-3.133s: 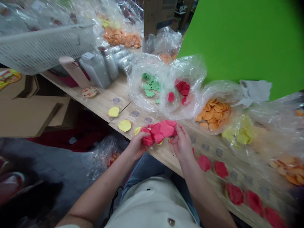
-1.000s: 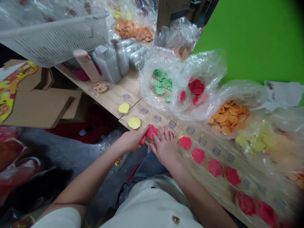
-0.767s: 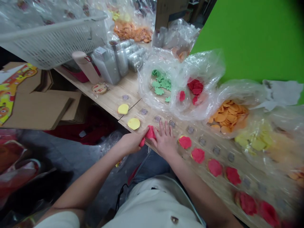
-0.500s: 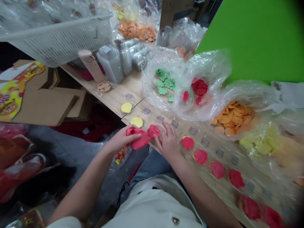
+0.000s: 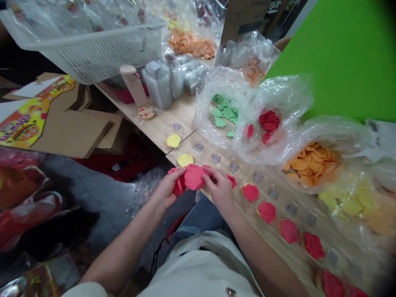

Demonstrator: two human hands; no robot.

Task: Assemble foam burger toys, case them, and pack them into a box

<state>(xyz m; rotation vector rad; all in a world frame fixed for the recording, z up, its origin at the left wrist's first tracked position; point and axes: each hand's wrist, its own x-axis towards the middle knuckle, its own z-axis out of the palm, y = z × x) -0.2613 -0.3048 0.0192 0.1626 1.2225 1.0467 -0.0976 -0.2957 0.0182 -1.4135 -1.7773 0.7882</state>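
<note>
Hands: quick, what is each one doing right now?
Left hand: closed, holding a piece of red clay.
Right hand: closed, holding the same piece of red clay.

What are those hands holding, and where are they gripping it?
A red clay piece: the left hand pinches one edge, the right hand the opposite edge.
</note>
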